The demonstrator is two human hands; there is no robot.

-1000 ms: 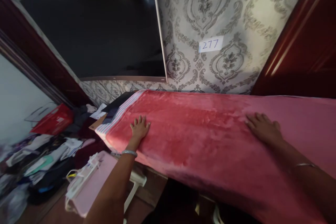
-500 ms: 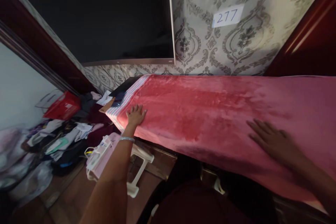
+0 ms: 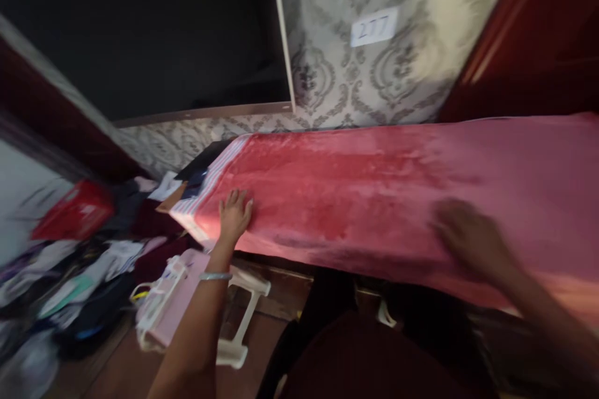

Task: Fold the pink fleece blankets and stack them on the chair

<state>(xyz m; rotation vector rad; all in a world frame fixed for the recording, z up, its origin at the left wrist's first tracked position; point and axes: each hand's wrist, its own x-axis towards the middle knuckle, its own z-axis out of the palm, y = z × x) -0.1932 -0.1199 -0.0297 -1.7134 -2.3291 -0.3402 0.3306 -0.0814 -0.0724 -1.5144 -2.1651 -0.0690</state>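
A long pinkish-red plush blanket (image 3: pixel 327 193) with a striped border at its left end covers a low bench-like surface along the wall. My left hand (image 3: pixel 234 217) lies flat on it near that striped end, fingers spread, a pale bangle on the wrist. Over the right part of the blanket is my right hand (image 3: pixel 468 240), smeared by motion, so its fingers do not show clearly. Whether it presses the cloth, I cannot tell.
A large black television (image 3: pixel 154 31) hangs above the blanket's left part. A paper marked 277 (image 3: pixel 374 27) is on the patterned wall. Piled clothes (image 3: pixel 88 287) and a red bag (image 3: pixel 77 209) lie at left. A pink and white folding stool (image 3: pixel 175 293) stands by my left arm.
The view has turned a little to the right. My right hand has moved over the blanket and its fingers are now blurred. My left hand stays flat near the striped border.
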